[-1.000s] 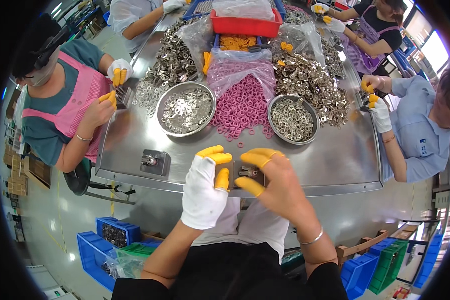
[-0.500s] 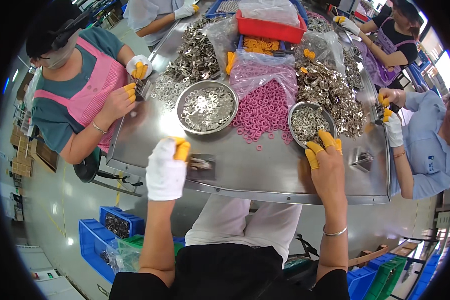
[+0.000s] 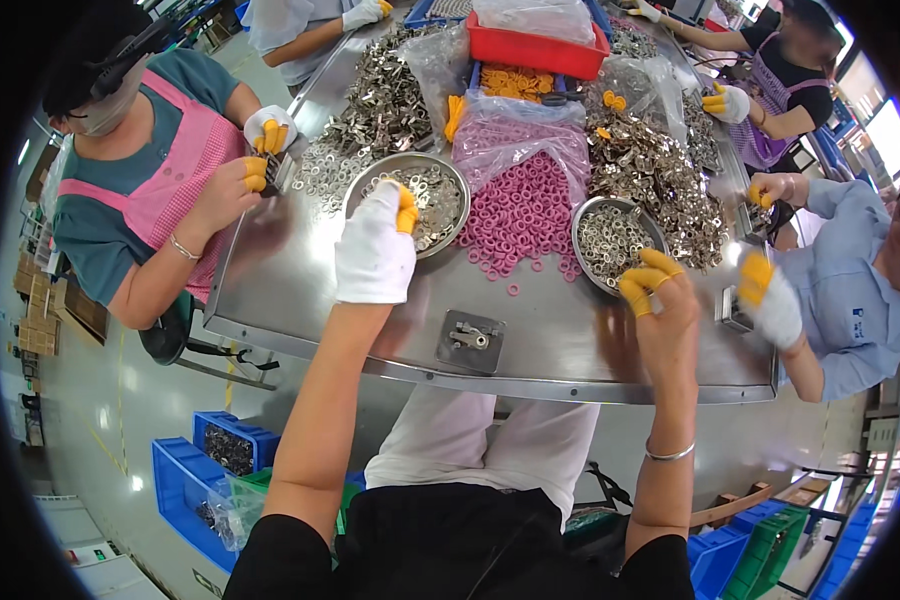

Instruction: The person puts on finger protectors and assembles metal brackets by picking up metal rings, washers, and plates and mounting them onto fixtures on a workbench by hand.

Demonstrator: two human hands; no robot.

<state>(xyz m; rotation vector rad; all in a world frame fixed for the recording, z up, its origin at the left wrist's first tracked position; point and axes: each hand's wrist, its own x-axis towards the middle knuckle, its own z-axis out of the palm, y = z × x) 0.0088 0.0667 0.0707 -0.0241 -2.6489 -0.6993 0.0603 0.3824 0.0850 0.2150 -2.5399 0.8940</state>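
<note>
My left hand (image 3: 375, 250), in a white glove with yellow fingertips, reaches over the near side of a wide steel bowl (image 3: 462, 222) of flat metal rings. Its fingers are curled together; anything between them is hidden. My right hand (image 3: 666, 310) wears yellow finger covers. Its fingers are bent into a pinch just off the near rim of a smaller steel bowl (image 3: 577, 252) of small metal rings, and I cannot make out what they hold. Between my forearms, by the table's front edge, lies a dark square plate (image 3: 454, 359) with a small metal part (image 3: 470, 337) on it.
Pink rings (image 3: 518, 215) spill from a clear bag in the middle. Heaps of metal clips (image 3: 660, 195) lie beyond the bowls, with a red tray (image 3: 535, 52) farther back. A small metal block (image 3: 735, 308) stands at right. Co-workers' hands (image 3: 770, 300) work along both sides.
My left hand has moved forward and right, over the wide bowl. The square plate now lies farther right. My right hand has drawn slightly back from the small bowl, its fingers more bent.
</note>
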